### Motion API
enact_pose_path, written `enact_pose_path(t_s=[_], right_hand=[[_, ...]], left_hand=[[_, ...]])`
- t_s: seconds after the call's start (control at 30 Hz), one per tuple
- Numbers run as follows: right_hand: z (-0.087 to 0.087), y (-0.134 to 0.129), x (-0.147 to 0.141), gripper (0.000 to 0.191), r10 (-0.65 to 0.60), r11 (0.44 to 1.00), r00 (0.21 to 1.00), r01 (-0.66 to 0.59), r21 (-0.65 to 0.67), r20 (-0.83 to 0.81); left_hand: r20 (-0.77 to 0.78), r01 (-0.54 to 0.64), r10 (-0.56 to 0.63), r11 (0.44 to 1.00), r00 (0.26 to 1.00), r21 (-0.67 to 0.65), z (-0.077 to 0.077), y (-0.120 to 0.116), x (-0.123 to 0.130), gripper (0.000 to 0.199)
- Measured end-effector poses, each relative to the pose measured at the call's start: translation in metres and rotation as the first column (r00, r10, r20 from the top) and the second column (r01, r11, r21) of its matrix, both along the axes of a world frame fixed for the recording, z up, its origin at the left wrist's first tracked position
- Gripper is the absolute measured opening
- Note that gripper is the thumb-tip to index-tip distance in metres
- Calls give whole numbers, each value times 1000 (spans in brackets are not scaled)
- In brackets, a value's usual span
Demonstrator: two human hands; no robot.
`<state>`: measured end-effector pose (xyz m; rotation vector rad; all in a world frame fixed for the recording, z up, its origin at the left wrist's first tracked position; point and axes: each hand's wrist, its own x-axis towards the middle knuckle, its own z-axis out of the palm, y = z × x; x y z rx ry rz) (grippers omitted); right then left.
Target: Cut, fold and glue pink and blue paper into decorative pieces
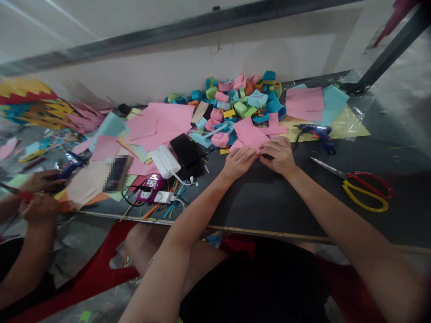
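Observation:
A creased piece of pink paper (252, 136) is held at its near edge by both hands, above the dark table. My left hand (239, 161) pinches the near left edge, fingers pressed together. Close beside it, my right hand (276, 154) grips the same edge from the right, fingers curled. The two hands nearly touch, and the fingertips are partly hidden. Just behind the paper lies a heap of small folded paper pieces (240, 107) in pink, blue, green and orange.
Scissors (365, 188) with red and yellow handles and a blue glue gun (318, 133) lie to the right. Left are a black phone (186, 150), a white power strip (165, 161), pink sheets (168, 123) and cables. A person's hands (40, 197) work at far left.

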<state>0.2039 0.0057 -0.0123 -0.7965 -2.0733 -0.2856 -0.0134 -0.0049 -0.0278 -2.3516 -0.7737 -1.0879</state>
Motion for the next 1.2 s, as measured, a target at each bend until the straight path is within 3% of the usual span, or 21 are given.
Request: enact_pose_path(t_s=[0.2, 0.43, 0.53, 0.7, 0.9, 0.97, 1.1, 1.2], right_hand=[[3, -3, -4, 8, 41, 999, 998, -42, 28, 49], [3, -21, -4, 8, -67, 998, 989, 65, 17, 132], [6, -27, 1, 6, -70, 997, 987, 67, 24, 147], [8, -35, 8, 6, -62, 997, 976, 50, 62, 210], [9, -48, 12, 7, -79, 991, 979, 97, -90, 189], [10, -51, 13, 8, -66, 990, 982, 87, -111, 179], [12, -52, 15, 8, -69, 993, 977, 86, -78, 200], [12, -49, 21, 8, -79, 996, 980, 86, -28, 184]], left_hand=[[-56, 23, -32, 989, 998, -147, -4, 3, -4, 23], [-53, 117, -120, 992, 991, -41, 4, -1, -2, 22], [-32, 168, -170, 984, 985, -60, 6, -6, -1, 19], [-48, 150, -157, 982, 986, -115, 8, -13, 4, 22], [-33, 172, -181, 966, 983, -192, 12, -22, 9, 28], [-27, 164, -170, 973, 985, -159, 11, -25, 11, 27], [26, 180, -178, 982, 984, -56, 9, -28, 15, 22], [65, 166, -159, 979, 985, -122, 9, -26, 17, 23]])
